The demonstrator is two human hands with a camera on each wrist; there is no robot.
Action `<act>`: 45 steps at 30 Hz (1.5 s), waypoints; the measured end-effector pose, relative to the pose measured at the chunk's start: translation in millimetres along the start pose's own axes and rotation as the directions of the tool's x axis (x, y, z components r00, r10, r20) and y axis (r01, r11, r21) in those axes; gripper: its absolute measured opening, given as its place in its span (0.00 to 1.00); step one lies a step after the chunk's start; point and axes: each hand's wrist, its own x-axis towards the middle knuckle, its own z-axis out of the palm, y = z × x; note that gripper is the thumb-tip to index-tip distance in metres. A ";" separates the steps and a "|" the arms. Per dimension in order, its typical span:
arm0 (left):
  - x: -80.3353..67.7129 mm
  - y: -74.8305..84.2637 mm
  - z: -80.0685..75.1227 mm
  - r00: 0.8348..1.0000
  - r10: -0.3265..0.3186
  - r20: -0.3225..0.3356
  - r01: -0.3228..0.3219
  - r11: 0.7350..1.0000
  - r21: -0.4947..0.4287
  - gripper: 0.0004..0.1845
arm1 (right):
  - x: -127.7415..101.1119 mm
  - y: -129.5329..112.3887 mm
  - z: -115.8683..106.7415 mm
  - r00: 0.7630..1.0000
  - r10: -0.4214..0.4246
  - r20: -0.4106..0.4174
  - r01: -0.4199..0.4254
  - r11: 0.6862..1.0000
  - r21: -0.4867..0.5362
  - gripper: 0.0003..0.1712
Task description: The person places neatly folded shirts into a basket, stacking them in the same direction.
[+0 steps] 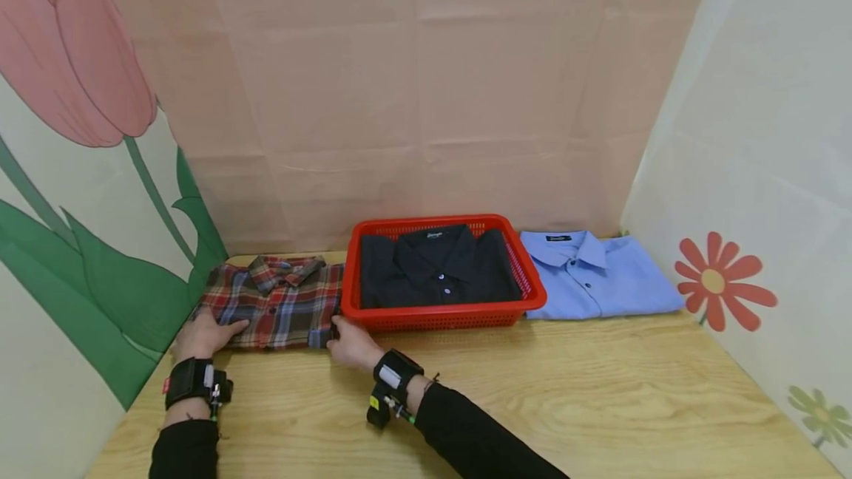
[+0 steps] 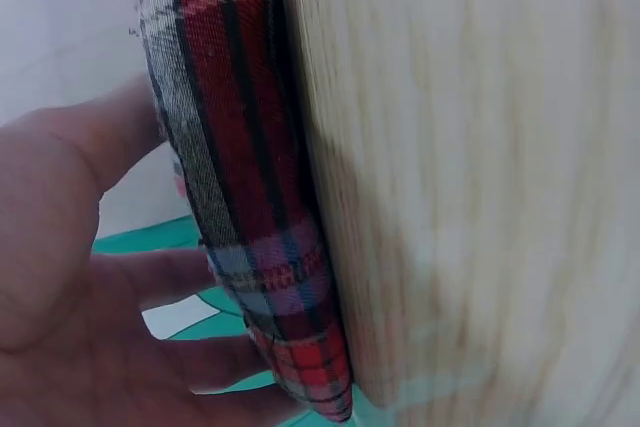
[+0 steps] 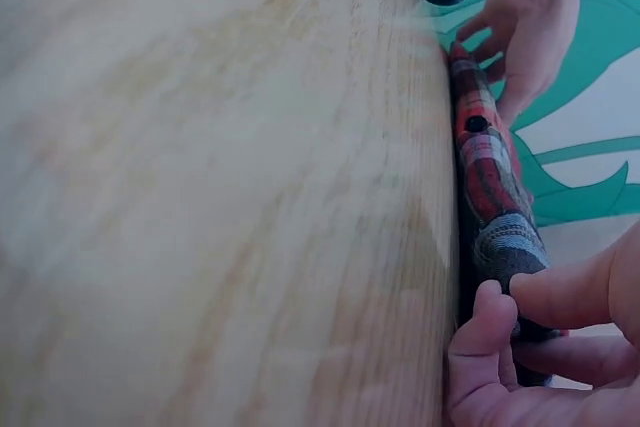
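Note:
A folded red plaid shirt (image 1: 279, 298) lies on the wooden table (image 1: 599, 390) at the left, beside a red basket (image 1: 442, 316). My left hand (image 1: 203, 336) holds its near left corner, thumb on top; the left wrist view shows the shirt's edge (image 2: 250, 197) against my palm (image 2: 90, 277). My right hand (image 1: 351, 344) pinches the near right corner. In the right wrist view the thumb (image 3: 490, 327) is at the table side of the shirt (image 3: 485, 167) and a finger lies on top. The shirt lies flat on the wood.
The red basket holds a folded black shirt (image 1: 435, 265). A folded light blue shirt (image 1: 595, 276) lies right of it. Paper walls close in the left, back and right. Bare wood stretches along the near side of the table.

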 end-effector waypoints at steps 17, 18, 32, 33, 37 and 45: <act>-2.7 -5.6 -0.9 0.997 -0.041 -0.070 0.026 0.978 -0.207 0.42 | -10.2 -6.8 -1.8 0.991 0.129 -0.035 -0.120 0.973 0.196 0.20; -2.2 -5.6 -0.8 0.997 -0.045 -0.067 0.030 0.976 -0.214 0.42 | -9.8 -6.5 -1.4 0.991 0.128 -0.035 -0.119 0.974 0.195 0.18; -2.6 -4.1 -2.1 0.998 -0.010 -0.068 0.004 0.995 -0.097 0.32 | -4.0 -4.5 7.3 0.994 0.106 -0.023 -0.089 0.918 0.386 0.53; -3.0 -4.1 -2.1 0.998 -0.007 -0.067 0.001 0.996 -0.094 0.32 | -4.8 -5.3 6.4 0.993 0.116 0.001 -0.107 0.909 0.402 0.54; -3.4 -4.3 -3.0 0.997 0.030 -0.070 -0.036 0.996 -0.086 0.35 | -6.2 -8.0 2.6 0.986 0.134 0.104 -0.165 0.895 0.414 0.52; -1.5 -6.4 -5.0 0.996 0.061 -0.063 -0.067 0.993 -0.099 0.30 | -5.2 -5.4 3.2 0.985 0.055 0.165 -0.117 0.912 0.394 0.49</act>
